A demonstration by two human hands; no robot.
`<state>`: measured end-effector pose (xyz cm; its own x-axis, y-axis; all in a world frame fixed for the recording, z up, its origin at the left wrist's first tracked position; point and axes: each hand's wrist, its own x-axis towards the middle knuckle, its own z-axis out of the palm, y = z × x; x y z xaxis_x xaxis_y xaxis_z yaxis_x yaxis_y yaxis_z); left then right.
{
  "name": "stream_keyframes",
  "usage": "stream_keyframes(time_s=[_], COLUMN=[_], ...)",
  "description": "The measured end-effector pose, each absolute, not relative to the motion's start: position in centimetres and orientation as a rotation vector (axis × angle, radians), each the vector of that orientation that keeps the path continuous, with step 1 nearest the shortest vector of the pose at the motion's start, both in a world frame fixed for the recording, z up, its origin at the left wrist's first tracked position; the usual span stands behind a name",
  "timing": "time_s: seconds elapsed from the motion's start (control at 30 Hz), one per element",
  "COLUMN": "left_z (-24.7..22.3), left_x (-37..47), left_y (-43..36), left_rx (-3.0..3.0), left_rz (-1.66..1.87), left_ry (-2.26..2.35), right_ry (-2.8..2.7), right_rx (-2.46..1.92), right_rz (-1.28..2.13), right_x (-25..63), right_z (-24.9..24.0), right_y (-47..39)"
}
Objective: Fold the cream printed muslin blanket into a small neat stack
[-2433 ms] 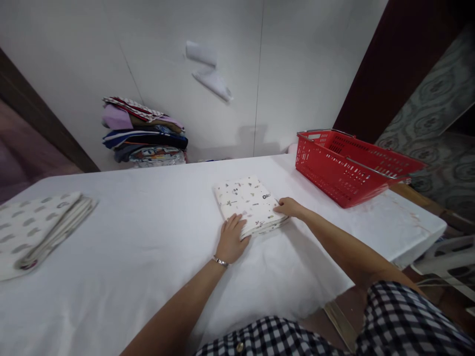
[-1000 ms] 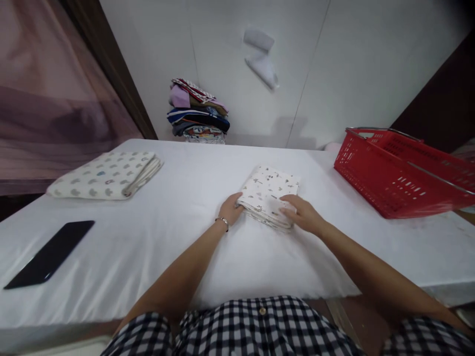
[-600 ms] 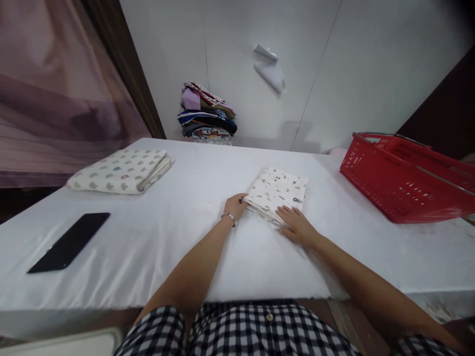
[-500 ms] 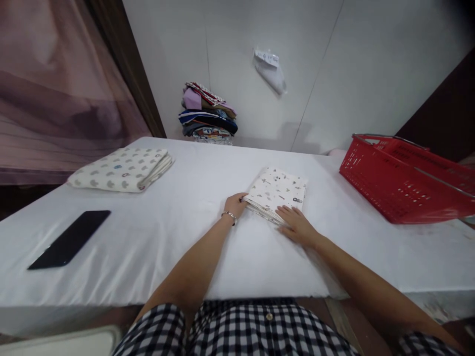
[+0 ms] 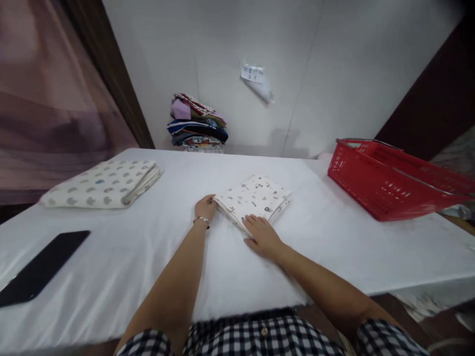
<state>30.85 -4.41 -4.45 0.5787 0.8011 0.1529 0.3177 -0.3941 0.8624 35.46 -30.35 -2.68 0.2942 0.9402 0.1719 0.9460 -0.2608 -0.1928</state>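
A folded white cloth (image 5: pixel 256 195) with small grey and black prints lies on the white-covered table, turned slightly askew. At its left corner, my left hand (image 5: pixel 205 207), with a bracelet at the wrist, pinches the layers between thumb and fingers. My right hand (image 5: pixel 261 236) rests flat on the near edge of that cloth, fingers stretched over the top and thumb apart. Several layers show along the near edge and the right side.
Another folded cloth (image 5: pixel 100 185), cream with grey mouse-head shapes, lies at the left. Nearer stands a black flat slab (image 5: pixel 42 267). A red basket (image 5: pixel 386 183) occupies the right side. A stack of folded clothes (image 5: pixel 198 123) sits beyond the far edge, against the wall.
The folded cloth and both hands have moved left across the table, and the cloth has turned a little. My grip on its left corner continues. The camera view has shifted slightly.
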Motion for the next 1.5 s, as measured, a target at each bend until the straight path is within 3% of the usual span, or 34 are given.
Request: stream_keyframes(time_s=[0.13, 0.27, 0.4, 0.53, 0.63, 0.73, 1.5], left_z=[-3.1, -1.9, -1.9, -1.5, -0.9, -0.9, -1.2], left_x=[30.6, 30.6, 30.6, 30.2, 29.9, 29.7, 29.3], left_y=[-5.7, -9.8, -13.9, -16.1, -17.5, -18.7, -18.9], left_rx=[2.091, 2.454, 2.651, 2.748, 2.810, 2.869, 3.023], left_rz=[0.797, 0.985, 0.692, 0.529, 0.501, 0.421, 0.348], left_ry=[0.835, 0.301, 0.002, 0.024, -0.032, -0.081, -0.183], right_ry=[-1.709, -1.711, -1.665, -1.035, -0.375, -0.168, -0.259], right_rx=[-2.293, -2.246, -2.020, -1.952, -2.024, -2.057, -2.364], right_rz=[-0.117, -0.141, -0.144, -0.158, 0.096, 0.210, 0.338], right_x=[35.3, 35.0, 36.4, 42.4, 48.4, 52.8, 57.6], right_z=[-2.8, -2.9, -2.4, -1.2, 0.0, 0.7, -1.4], right_y=[-30.5, -30.8, -32.7, -35.4, -36.4, -36.2, -34.1])
